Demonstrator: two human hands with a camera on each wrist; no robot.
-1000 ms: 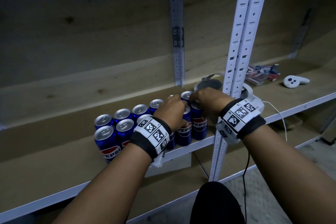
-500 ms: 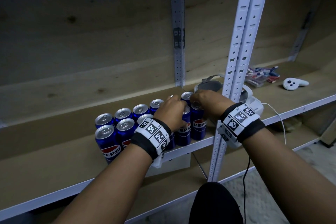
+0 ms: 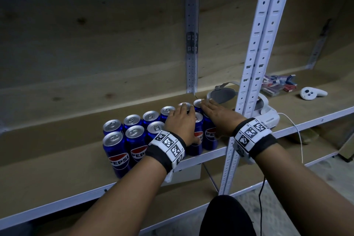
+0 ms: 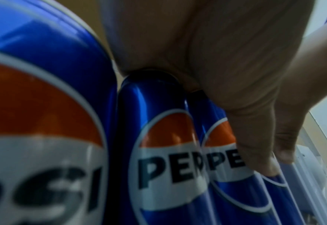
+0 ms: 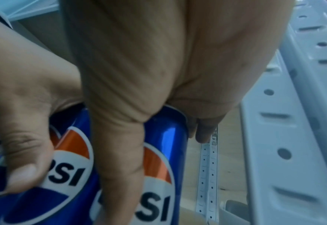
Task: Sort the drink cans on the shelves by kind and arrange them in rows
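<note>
The fingers (image 3: pixel 188 110) of the left hand (image 3: pixel 180 123) are laid over the tops of the cans at the right end of the group, curled down over a rear can's rim. In the left wrist view the palm is pressed onto the top of a front-row Pepsi can (image 4: pixel 164 137) and the thumb (image 4: pixel 254 137) is laid down the side of the neighbouring can, so that can is gripped between palm and thumb. The right hand (image 3: pixel 216 116) is stretched flat over the rightmost cans, its fingers (image 3: pixel 206 104) straight and reaching the top of the last rear can (image 3: pixel 198 102). In the right wrist view its thumb (image 5: pixel 120 152) is seen lying down the front of the rightmost front can (image 5: pixel 164 152), and the left thumb is seen on the can beside it.

The blue Pepsi cans (image 3: pixel 134 134) are stood upright in two rows, touching one another, on the wooden shelf (image 3: pixel 47 159), near its front edge and to the left of the white perforated upright (image 3: pixel 254 63).

Behind the upright a white headset (image 3: pixel 268 115) is lain on the same shelf, with a white cable (image 3: pixel 298 136) hung from it over the edge. Farther right a white controller (image 3: pixel 311 93) and a heap of small coloured packets (image 3: pixel 277 83) are seen. Black-and-white marker bands (image 3: pixel 168 142) are worn on both wrists.
</note>
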